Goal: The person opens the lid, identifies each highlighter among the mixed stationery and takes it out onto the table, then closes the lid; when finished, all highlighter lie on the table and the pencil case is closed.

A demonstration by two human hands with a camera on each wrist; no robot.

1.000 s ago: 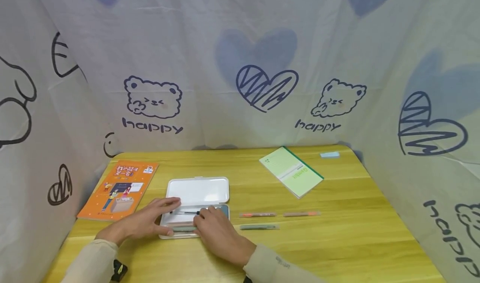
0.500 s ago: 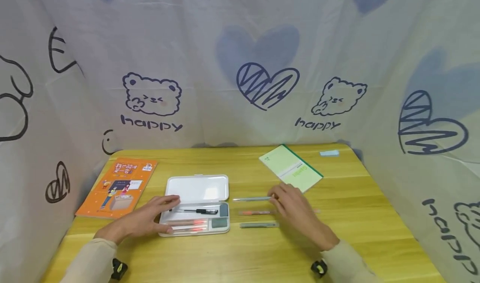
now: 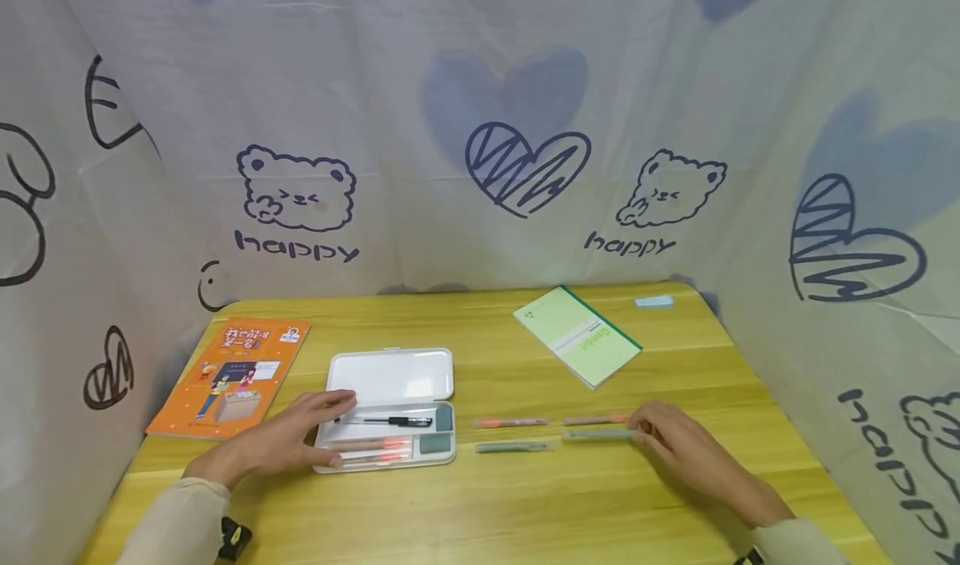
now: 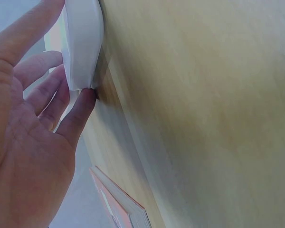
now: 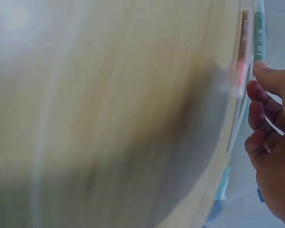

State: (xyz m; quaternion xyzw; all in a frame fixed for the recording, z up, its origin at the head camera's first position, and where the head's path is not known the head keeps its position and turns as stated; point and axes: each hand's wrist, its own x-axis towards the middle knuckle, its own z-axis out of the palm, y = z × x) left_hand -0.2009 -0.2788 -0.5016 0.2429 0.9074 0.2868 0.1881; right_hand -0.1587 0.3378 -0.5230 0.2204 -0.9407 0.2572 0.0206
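Head view: right hand (image 3: 686, 444) pinches the right end of a green pen (image 3: 600, 435), thumb against fingers; pen sits just in front of an orange-tipped pen (image 3: 594, 420). Can't tell if it touches the table (image 3: 525, 515). Held at one end only, so main risk is a skewed release: free end could swing, or the barrel roll into its neighbour. Fingertips are right by the orange-tipped pen's end too; a sloppy lift-off might drag it. To the left, second orange-tipped pen (image 3: 510, 422) and second green pen (image 3: 513, 447), near enough to get bumped if the held one slides endways. Left hand (image 3: 281, 432) is spread, thumb and fingers at the left end of the pencil case (image 3: 390, 377), lid folded back; uneven pressure could skid or tip it and shift the black pen (image 3: 410, 422) inside. Right wrist view adds the palm side, lower fingers curled in, plus printing on the green pen's barrel that head view doesn't resolve. Left wrist view shows fingertips on the case's outer wall and corner, hidden from above; case contents show only in head view.
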